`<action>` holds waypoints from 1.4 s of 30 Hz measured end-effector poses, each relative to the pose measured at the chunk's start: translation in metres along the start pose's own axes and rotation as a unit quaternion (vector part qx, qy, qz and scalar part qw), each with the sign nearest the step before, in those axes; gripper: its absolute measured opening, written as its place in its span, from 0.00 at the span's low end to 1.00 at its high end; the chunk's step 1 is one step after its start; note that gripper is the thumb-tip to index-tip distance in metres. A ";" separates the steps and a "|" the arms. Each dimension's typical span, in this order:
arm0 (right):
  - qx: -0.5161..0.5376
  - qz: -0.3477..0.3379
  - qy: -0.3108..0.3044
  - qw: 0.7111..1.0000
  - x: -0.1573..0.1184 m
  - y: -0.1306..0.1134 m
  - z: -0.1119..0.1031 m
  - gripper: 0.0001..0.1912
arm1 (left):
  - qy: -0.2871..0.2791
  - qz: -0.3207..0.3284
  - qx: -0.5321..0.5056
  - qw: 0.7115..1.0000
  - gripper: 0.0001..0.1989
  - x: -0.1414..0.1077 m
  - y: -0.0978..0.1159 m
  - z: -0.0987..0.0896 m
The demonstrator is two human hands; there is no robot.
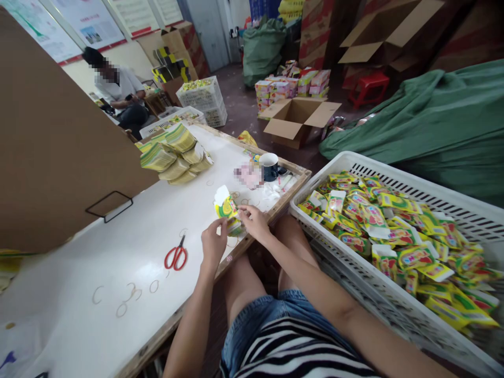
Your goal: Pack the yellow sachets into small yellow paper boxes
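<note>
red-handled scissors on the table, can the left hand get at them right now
Likely yes: the scissors lie on the white tabletop beside the left hand, with nothing visible standing between. That hand would probably have to let go of the small yellow carton first.

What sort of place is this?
Probably a packing workshop: the left hand and right hand hold a yellow carton, a white basket is heaped with similar cartons, and an open cardboard box stands on the floor.
</note>
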State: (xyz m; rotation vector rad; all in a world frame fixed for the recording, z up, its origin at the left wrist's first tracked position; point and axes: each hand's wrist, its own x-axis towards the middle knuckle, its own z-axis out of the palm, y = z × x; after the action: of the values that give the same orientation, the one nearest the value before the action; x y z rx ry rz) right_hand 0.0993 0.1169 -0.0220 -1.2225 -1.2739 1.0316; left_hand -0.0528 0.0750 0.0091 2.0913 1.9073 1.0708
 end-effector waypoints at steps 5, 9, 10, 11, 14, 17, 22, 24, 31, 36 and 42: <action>0.052 0.032 0.000 0.998 -0.020 -0.004 -0.014 0.23 | 0.158 0.059 -0.007 0.986 0.13 -0.013 0.004 -0.001; 0.183 0.103 -0.040 0.977 -0.020 -0.009 -0.015 0.27 | 0.098 0.210 -0.043 0.972 0.12 -0.031 0.012 0.005; 0.200 0.112 -0.043 0.973 -0.019 -0.010 -0.015 0.26 | 0.071 0.228 -0.054 0.970 0.12 -0.036 0.015 0.006; 0.205 0.113 -0.042 0.971 -0.018 -0.011 -0.017 0.25 | 0.056 0.233 -0.065 0.969 0.12 -0.040 0.018 0.006; 0.218 0.107 -0.038 0.969 -0.023 -0.012 -0.024 0.24 | 0.099 0.155 -0.133 0.974 0.11 -0.046 0.028 0.004; 0.243 0.105 -0.063 0.962 -0.036 -0.015 -0.033 0.22 | 0.132 -0.030 -0.291 0.947 0.17 -0.041 0.036 -0.003; 0.288 0.117 -0.112 0.944 -0.056 -0.021 -0.040 0.20 | -0.019 -0.193 -0.440 0.877 0.21 -0.030 0.038 -0.008; 0.288 0.111 -0.111 0.945 -0.059 -0.021 -0.041 0.20 | -0.042 -0.198 -0.437 0.876 0.21 -0.029 0.040 -0.008; 0.210 0.085 0.036 0.973 -0.057 -0.001 -0.048 0.19 | 0.079 -0.163 -0.208 0.961 0.15 -0.001 0.032 -0.013; 0.211 0.087 0.019 0.973 -0.062 0.003 -0.056 0.18 | 0.097 -0.177 -0.102 0.974 0.11 0.031 0.009 -0.016; 0.248 0.110 0.007 0.962 -0.077 -0.013 -0.062 0.20 | -0.196 -0.101 -0.372 0.902 0.26 -0.012 0.033 -0.013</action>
State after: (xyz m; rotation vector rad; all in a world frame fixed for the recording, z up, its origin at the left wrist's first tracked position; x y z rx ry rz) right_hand 0.1550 0.0348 -0.0128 -0.9884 -0.8052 1.4004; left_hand -0.0318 0.0531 0.0315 1.4860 1.2129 1.0098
